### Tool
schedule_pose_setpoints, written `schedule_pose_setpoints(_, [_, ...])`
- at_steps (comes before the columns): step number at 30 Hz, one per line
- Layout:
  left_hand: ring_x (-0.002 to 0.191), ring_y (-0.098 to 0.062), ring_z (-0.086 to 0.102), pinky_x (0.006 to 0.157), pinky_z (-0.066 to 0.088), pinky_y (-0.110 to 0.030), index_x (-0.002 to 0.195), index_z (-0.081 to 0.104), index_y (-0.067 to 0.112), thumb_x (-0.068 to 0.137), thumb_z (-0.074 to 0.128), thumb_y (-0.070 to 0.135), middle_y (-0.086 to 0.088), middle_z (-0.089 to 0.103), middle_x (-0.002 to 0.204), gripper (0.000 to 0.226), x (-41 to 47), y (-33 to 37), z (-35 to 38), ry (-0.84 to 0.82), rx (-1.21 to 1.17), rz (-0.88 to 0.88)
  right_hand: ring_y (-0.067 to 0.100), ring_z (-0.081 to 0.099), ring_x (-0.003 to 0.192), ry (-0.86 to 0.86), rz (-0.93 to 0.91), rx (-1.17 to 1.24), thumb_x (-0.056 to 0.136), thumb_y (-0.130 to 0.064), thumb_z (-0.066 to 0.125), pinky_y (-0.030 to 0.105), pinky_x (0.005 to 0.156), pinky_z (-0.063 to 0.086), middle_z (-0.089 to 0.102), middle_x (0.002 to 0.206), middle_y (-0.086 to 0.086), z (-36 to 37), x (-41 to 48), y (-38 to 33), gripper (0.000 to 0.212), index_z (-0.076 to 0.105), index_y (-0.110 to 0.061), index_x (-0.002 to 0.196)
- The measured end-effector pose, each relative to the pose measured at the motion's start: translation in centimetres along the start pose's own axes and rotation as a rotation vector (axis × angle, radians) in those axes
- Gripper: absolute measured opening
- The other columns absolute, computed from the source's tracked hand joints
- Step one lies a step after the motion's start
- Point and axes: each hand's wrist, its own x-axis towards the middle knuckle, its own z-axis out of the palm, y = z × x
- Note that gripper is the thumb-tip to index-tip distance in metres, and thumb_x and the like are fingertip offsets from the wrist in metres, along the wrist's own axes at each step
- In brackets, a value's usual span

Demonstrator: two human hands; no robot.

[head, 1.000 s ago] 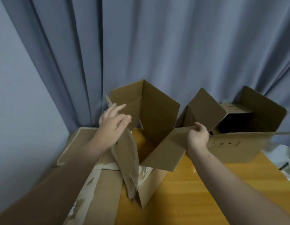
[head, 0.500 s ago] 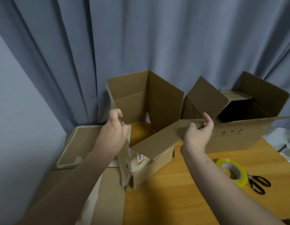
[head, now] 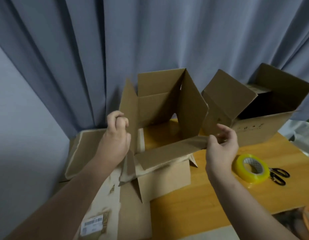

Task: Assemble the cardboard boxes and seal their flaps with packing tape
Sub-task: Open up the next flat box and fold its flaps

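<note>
While my left hand, fingers curled, is gripping the left flap, now raised upright from its droop a second ago, the cardboard box is squaring up on the wooden table between my forearms. My right hand is pinching the near flap by its end. Taping is drawing nearer, I judge: the yellow tape roll is lying just right.

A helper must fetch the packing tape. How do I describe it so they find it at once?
On the wooden table, look right of the middle open box. The tape roll lies there beside black scissors; it alone is a glossy yellow ring.
</note>
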Motion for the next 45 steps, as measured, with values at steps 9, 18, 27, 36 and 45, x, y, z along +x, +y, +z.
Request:
schedule_pose_setpoints(9, [0.097, -0.021, 0.054, 0.082, 0.047, -0.039, 0.110, 0.068, 0.016, 0.080, 0.009, 0.083, -0.001, 0.065, 0.100, 0.094, -0.6, -1.3, 2.0, -0.535, -0.215, 0.272, 0.016, 0.056, 0.080, -0.050, 0.025, -0.180, 0.084, -0.006, 0.059, 0.035, 0.070, 0.051, 0.058, 0.097, 0.006, -0.6, -0.9, 2.2, 0.023, 0.060, -0.024, 0.098])
schedule_pose_setpoints(18, [0.101, -0.005, 0.055, 0.119, 0.002, -0.035, 0.110, 0.062, 0.027, 0.076, 0.002, 0.082, 0.013, 0.061, 0.093, 0.088, -0.6, 3.2, 3.4, -0.899, -0.092, 0.355, 0.010, 0.047, 0.091, -0.338, -0.109, -0.678, 0.091, -0.026, 0.057, 0.018, 0.073, 0.040, 0.045, 0.117, 0.003, 0.1, 1.1, 1.7, 0.029, 0.058, -0.020, 0.119])
schedule_pose_setpoints(27, [0.098, -0.018, 0.054, 0.081, 0.037, -0.033, 0.106, 0.054, 0.022, 0.095, 0.047, 0.045, 0.002, 0.058, 0.106, 0.027, -0.3, 1.0, 4.4, -1.038, -0.026, -0.003, 0.017, 0.057, 0.088, -0.623, -0.214, -0.892, 0.095, -0.035, 0.052, 0.025, 0.066, 0.045, 0.063, 0.111, 0.002, 0.9, 7.5, 1.7, 0.028, 0.062, -0.022, 0.118])
schedule_pose_setpoints(36, [0.125, -0.033, 0.043, 0.112, 0.005, -0.064, 0.128, 0.042, 0.016, 0.098, 0.040, 0.045, -0.008, 0.043, 0.134, 0.042, 2.4, 6.3, 10.3, -1.020, 0.187, -0.167, 0.036, 0.056, 0.103, -0.477, -0.328, -0.959, 0.093, -0.009, 0.042, 0.036, 0.076, 0.045, 0.062, 0.114, 0.016, -3.8, 11.3, 4.3, 0.033, 0.058, -0.013, 0.122])
schedule_pose_setpoints(45, [0.142, -0.030, 0.019, 0.110, -0.006, -0.064, 0.152, 0.001, 0.022, 0.100, 0.031, 0.045, -0.007, 0.021, 0.154, 0.064, 0.5, 9.3, 13.3, -0.878, 0.420, -0.044, 0.039, -0.030, 0.136, -1.139, -0.998, -1.502, 0.099, -0.051, 0.026, 0.055, 0.109, -0.019, -0.023, 0.153, 0.022, -3.7, 6.3, 7.1, 0.076, -0.016, -0.011, 0.149])
